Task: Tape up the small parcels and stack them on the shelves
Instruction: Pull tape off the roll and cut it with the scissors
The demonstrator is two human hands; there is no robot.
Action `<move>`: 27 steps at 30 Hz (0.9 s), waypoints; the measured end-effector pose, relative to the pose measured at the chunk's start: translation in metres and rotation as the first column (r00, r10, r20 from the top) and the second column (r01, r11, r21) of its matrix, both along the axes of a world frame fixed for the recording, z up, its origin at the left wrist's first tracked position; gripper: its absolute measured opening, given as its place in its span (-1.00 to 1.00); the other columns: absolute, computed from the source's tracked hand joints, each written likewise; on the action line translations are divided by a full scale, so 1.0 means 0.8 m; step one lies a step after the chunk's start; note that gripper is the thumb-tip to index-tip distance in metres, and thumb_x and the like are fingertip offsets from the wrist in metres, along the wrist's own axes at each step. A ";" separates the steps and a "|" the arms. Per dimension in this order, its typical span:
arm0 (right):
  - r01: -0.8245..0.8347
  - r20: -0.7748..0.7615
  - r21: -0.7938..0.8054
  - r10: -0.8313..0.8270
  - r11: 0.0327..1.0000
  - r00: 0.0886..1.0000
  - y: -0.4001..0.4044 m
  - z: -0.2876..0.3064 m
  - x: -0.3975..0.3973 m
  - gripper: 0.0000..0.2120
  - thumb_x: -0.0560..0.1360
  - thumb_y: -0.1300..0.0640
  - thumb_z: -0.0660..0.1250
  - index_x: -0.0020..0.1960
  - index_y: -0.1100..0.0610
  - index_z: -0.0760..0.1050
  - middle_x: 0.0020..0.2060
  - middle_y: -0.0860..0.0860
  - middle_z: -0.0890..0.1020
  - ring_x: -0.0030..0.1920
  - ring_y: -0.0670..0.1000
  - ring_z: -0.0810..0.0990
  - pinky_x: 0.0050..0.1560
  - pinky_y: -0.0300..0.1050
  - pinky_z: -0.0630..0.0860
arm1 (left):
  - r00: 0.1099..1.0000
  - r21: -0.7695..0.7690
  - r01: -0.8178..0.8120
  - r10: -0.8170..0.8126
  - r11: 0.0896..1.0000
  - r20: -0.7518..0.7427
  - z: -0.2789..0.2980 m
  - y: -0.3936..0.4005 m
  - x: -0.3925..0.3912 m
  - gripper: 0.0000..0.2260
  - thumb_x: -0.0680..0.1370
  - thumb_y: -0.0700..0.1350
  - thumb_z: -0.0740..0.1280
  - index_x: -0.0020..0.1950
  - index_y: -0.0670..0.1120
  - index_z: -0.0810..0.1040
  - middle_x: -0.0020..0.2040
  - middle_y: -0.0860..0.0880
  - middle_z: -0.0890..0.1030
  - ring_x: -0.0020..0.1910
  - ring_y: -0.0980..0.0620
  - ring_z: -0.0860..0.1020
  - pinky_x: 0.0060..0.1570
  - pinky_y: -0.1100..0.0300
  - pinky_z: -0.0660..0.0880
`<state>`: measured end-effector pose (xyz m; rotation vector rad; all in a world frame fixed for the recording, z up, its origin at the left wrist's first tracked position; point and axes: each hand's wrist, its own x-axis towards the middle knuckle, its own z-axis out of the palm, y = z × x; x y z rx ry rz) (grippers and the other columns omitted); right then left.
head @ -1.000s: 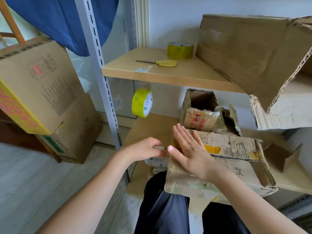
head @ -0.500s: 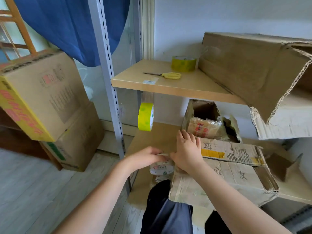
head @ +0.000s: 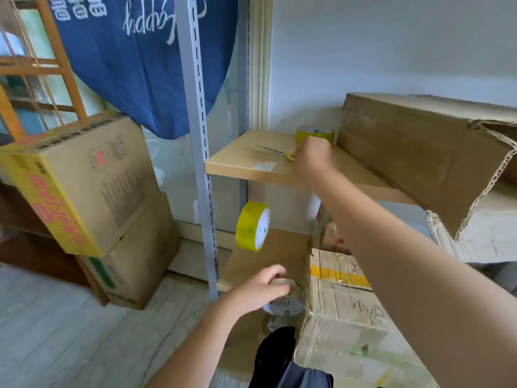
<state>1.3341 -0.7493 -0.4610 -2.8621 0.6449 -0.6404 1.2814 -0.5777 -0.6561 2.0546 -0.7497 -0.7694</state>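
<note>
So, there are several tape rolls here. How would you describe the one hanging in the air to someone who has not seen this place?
Find the grey upright post of the shelving, then look just right of it, under the upper shelf. The yellow roll hangs there, standing on edge with its white face showing. The other rolls either lie flat on the upper shelf or sit in the left hand.

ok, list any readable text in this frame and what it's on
"happy": white script, upside down, on the blue cloth.
White characters at the cloth's top left: upside down, not legible.
Red characters on the yellow edge of the tilted carton: blurred.
Handwritten marks on the parcel: unreadable.
Ring of print on the tape roll held in the left hand: too small.
Print on the side of the hanging yellow roll: too small.
Sticker on the upper shelf: blurred.
</note>
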 end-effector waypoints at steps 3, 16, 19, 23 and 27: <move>0.012 -0.100 -0.113 -0.023 0.994 0.995 -0.003 0.024 -0.010 -0.78 0.61 0.22 0.24 0.19 0.29 0.54 0.11 0.18 0.59 0.15 0.22 0.58 -0.23 -0.14 0.40 | 1.000 -0.053 0.019 -0.019 0.998 0.018 0.000 0.001 -0.002 -0.78 0.60 0.08 0.29 0.25 0.16 0.47 0.13 0.14 0.59 0.08 0.16 0.56 0.06 0.23 0.44; -0.107 -0.146 0.679 0.277 0.727 0.950 0.078 -0.075 -0.252 -0.70 0.58 0.05 0.27 -0.26 0.15 0.59 -0.46 0.09 0.65 -0.52 0.05 0.50 -0.48 -0.11 0.43 | 0.975 0.053 0.213 -0.216 0.975 0.044 0.035 -0.003 0.030 -0.77 0.59 -0.03 0.30 0.23 0.06 0.59 -0.35 -0.04 0.62 -0.33 0.06 0.58 -0.04 0.15 0.46; 0.038 -0.190 0.850 0.237 0.525 0.953 0.100 -0.149 -0.285 -0.68 0.60 0.01 0.31 -0.22 0.20 0.55 -0.44 0.10 0.63 -0.53 0.06 0.46 -0.47 -0.17 0.38 | 0.967 0.088 0.240 -0.246 0.967 0.070 0.045 0.000 0.044 -0.84 0.58 0.01 0.30 0.11 0.15 0.62 -0.31 -0.04 0.66 -0.34 0.12 0.60 0.18 0.18 0.45; 0.156 -0.241 0.914 0.194 0.375 0.951 0.118 -0.177 -0.305 -0.51 0.47 -0.19 0.29 -0.12 0.28 0.52 -0.43 0.08 0.62 -0.50 0.04 0.54 -0.48 -0.18 0.46 | 0.969 0.076 0.230 -0.235 0.970 0.080 0.045 0.005 0.053 -0.84 0.58 0.06 0.32 0.12 0.13 0.63 -0.43 0.05 0.58 -0.34 0.14 0.58 0.24 0.06 0.44; 0.218 -0.273 0.930 0.162 0.297 0.948 0.122 -0.181 -0.301 -0.31 0.30 -0.35 0.25 -0.03 0.31 0.52 -0.39 0.13 0.64 -0.44 0.09 0.60 -0.39 -0.11 0.54 | 0.976 0.062 0.196 -0.201 0.979 0.079 0.033 0.004 0.050 -0.82 0.56 0.12 0.34 0.08 0.08 0.60 -0.39 0.02 0.58 -0.35 0.13 0.54 0.02 0.08 0.46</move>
